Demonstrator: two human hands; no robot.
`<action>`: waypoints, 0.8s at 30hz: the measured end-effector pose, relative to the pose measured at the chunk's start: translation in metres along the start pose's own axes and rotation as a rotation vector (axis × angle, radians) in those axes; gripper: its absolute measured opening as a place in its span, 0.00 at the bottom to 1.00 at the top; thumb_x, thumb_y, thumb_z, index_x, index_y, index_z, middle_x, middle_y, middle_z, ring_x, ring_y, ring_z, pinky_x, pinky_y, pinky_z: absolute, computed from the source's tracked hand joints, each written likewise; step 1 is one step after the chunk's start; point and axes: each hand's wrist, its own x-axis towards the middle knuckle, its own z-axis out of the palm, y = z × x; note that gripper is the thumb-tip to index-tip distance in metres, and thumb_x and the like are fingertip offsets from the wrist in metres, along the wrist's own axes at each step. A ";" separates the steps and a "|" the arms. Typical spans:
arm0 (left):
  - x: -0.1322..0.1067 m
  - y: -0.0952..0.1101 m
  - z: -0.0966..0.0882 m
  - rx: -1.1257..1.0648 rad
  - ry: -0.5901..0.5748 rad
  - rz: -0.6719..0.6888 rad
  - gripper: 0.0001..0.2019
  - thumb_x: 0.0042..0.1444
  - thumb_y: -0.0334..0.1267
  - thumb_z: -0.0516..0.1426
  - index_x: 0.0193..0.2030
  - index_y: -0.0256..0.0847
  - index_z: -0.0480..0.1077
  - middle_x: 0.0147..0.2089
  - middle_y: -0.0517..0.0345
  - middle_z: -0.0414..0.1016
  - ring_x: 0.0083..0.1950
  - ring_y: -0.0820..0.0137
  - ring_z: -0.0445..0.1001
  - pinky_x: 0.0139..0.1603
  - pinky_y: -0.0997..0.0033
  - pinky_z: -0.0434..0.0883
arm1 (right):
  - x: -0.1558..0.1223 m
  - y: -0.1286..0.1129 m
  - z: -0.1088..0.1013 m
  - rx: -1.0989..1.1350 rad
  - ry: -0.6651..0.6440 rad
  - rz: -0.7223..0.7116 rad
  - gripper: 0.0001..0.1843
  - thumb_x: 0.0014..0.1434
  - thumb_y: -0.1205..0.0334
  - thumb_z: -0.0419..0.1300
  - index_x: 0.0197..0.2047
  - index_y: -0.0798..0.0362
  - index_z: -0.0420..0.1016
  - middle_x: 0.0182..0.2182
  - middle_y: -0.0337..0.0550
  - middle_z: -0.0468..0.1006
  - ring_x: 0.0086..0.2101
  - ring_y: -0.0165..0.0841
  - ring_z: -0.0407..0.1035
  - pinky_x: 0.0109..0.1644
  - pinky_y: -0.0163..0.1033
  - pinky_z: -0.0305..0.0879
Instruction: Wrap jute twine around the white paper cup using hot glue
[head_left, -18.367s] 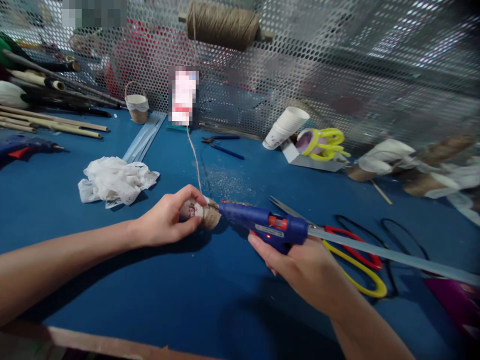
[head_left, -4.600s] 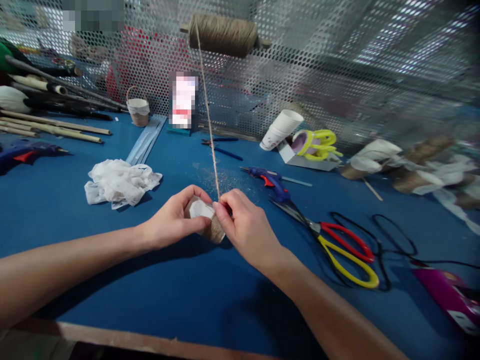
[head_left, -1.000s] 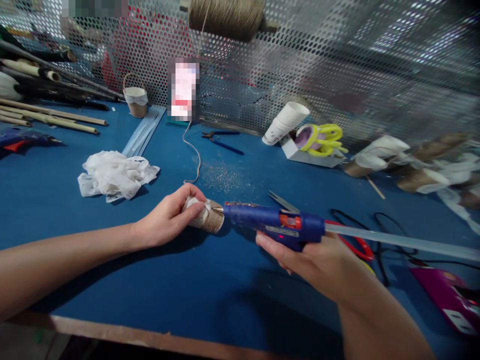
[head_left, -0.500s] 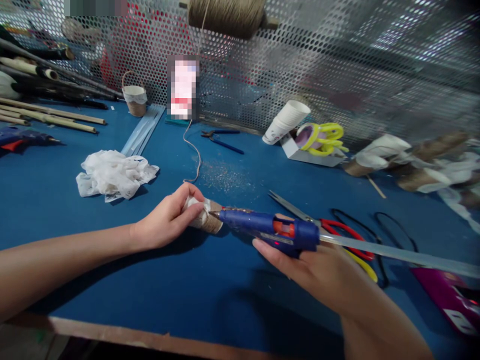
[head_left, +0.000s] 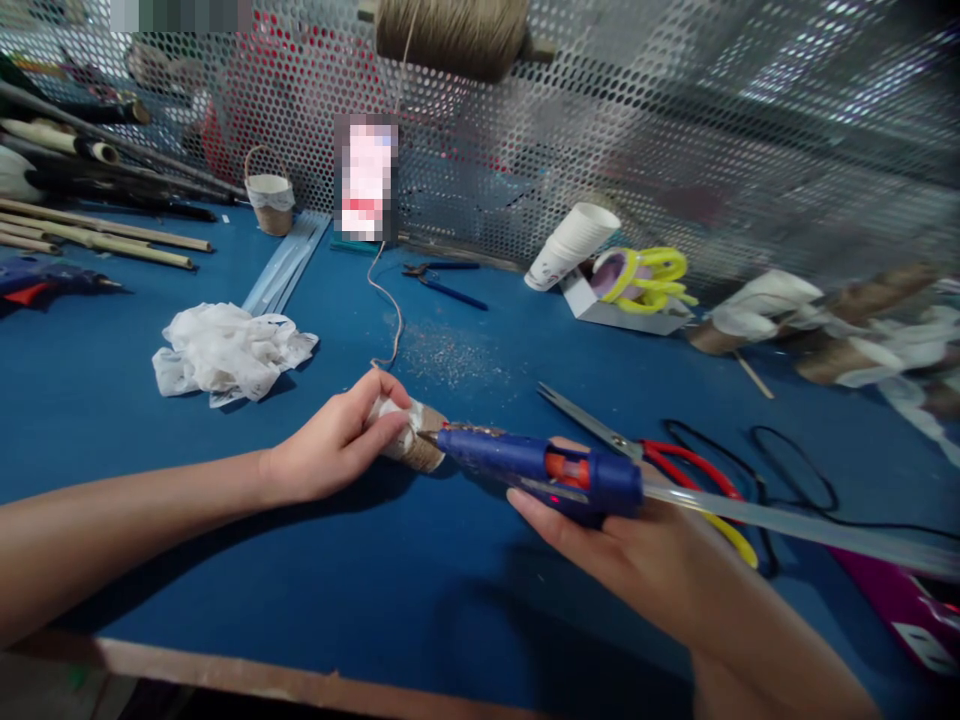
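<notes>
Your blue pistol-shaped plastic glue gun (head_left: 514,457) is smooth, semi-gloss, w/ a metal nozzle (head_left: 430,437) & a translucent, shiny glue stick (head_left: 795,524). Your small white-and-brown cup (head_left: 409,450) looks like smooth paper w/ rough, matt twine (head_left: 429,456) round it. You've a brown cylindrical twine spool (head_left: 450,38), fibrous & matt, and a grey perforated sheet-metal panel (head_left: 600,125), dull sheen. Red-and-yellow-handled scissors (head_left: 619,441): smooth steel blades, plastic-type grips. Crumpled white lace-like cloth (head_left: 232,350): thin, sheer. Flat blue tabletop (head_left: 300,575): smooth, matt, rough wood edge (head_left: 225,668).

Two hands (head_left: 341,440) (head_left: 622,560), two glue guns (head_left: 517,458) (head_left: 52,279), one pair of red-and-yellow-handled scissors (head_left: 624,444), one pair of pliers (head_left: 445,289), one spool of twine (head_left: 454,38) and one handled basket (head_left: 272,208) are seen around one workbench (head_left: 337,580).
</notes>
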 end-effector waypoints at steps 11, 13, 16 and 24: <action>-0.002 0.000 -0.002 0.000 -0.043 0.104 0.04 0.61 0.36 0.47 0.40 0.39 0.56 0.27 0.63 0.61 0.26 0.77 0.58 0.27 0.76 0.59 | 0.001 0.001 -0.003 -0.048 0.037 -0.038 0.10 0.58 0.58 0.52 0.27 0.46 0.69 0.23 0.39 0.76 0.24 0.35 0.71 0.29 0.38 0.69; -0.001 0.000 -0.002 0.008 -0.047 0.113 0.04 0.61 0.36 0.47 0.41 0.39 0.56 0.27 0.63 0.61 0.25 0.77 0.57 0.26 0.77 0.58 | 0.001 0.000 -0.003 -0.023 0.016 -0.025 0.09 0.57 0.58 0.53 0.27 0.46 0.69 0.22 0.38 0.75 0.22 0.34 0.70 0.26 0.38 0.68; -0.001 0.001 -0.002 0.007 -0.052 0.123 0.03 0.61 0.35 0.47 0.40 0.39 0.56 0.26 0.64 0.60 0.24 0.77 0.56 0.24 0.77 0.57 | 0.001 -0.001 -0.003 -0.026 0.024 -0.020 0.09 0.57 0.57 0.52 0.27 0.46 0.69 0.22 0.38 0.76 0.23 0.35 0.71 0.27 0.38 0.69; -0.002 0.002 -0.004 0.021 -0.079 0.140 0.02 0.60 0.34 0.47 0.39 0.39 0.56 0.23 0.66 0.58 0.23 0.77 0.56 0.24 0.78 0.57 | -0.001 0.003 -0.004 -0.049 0.023 -0.007 0.10 0.57 0.56 0.53 0.27 0.47 0.71 0.23 0.38 0.77 0.23 0.33 0.71 0.28 0.38 0.69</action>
